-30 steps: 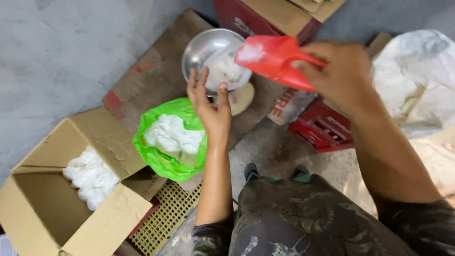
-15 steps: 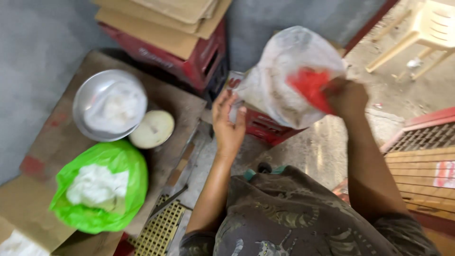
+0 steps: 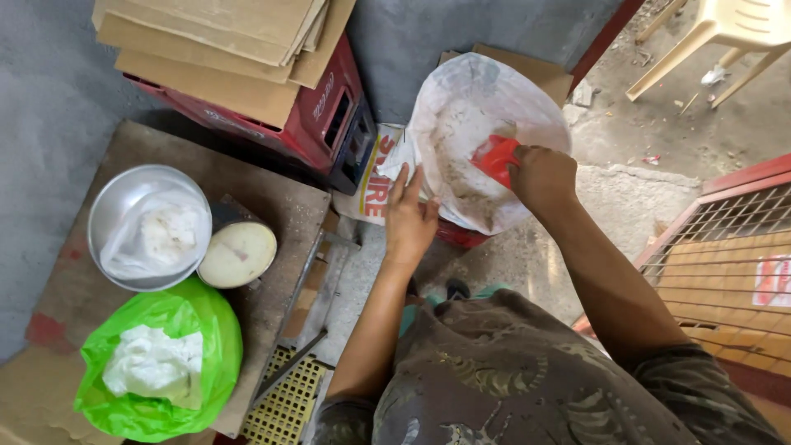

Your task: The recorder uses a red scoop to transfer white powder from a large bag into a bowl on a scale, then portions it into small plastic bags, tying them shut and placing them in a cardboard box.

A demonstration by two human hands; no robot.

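**Red scoop lowered into an open white sack**

The right hand (image 3: 540, 175) is closed around the handle of a red plastic scoop (image 3: 494, 158), whose bowel end lies to the left of the grip, inside the mouth of a large white plastic sack (image 3: 461, 107) dusted with pale powder. The scoop's long axis runs roughly from the fist toward the sack's left wall, bowl pointing away from the wrist and slightly downward; the handle itself is hidden in the fist. The left hand (image 3: 409, 221), fingers extended and not closed, presses flat against the sack's near rim, just beside and below the scoop. The scoop looks stiff and light, best taken by the handle as here; the sack is judged thin, limp and liable to collapse, so its rim is the place to steady it. Well to the left of both hands, on a board, stand a metal bowl (image 3: 103, 216) lined with clear film, a round cream lid (image 3: 237, 254) touching it, and a green bag (image 3: 177, 330) of white lumps. Behind the left hand, a red crate (image 3: 317, 115) carries flattened cardboard (image 3: 222, 41)
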